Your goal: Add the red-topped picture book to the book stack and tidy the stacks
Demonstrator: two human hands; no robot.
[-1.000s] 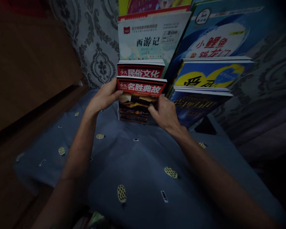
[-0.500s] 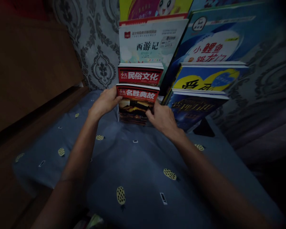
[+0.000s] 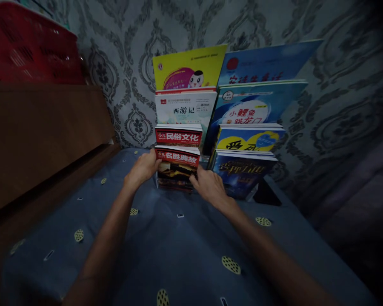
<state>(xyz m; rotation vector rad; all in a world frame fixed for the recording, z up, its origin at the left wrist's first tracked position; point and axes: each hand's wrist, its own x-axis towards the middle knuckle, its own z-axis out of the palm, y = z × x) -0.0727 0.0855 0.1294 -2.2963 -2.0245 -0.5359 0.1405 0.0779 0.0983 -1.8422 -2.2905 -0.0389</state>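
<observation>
Since the earlier frames the view has lifted and drawn back, so the whole stack now shows, while the front red book has settled lower, standing on the blue bedspread at the foot of the left row. The left hand has its grip closed on that book's left edge near the top, and the right hand holds its right edge, fingers on the cover. Behind it the second red book, the white book and the yellow book step up against the patterned wall. Just beside stands a second row, led by the dark blue book. Judging by this, the tiered arranging looks nearly done: both rows stand upright, and only squaring and releasing the front book seems left. A red basket sits above the wooden headboard.
</observation>
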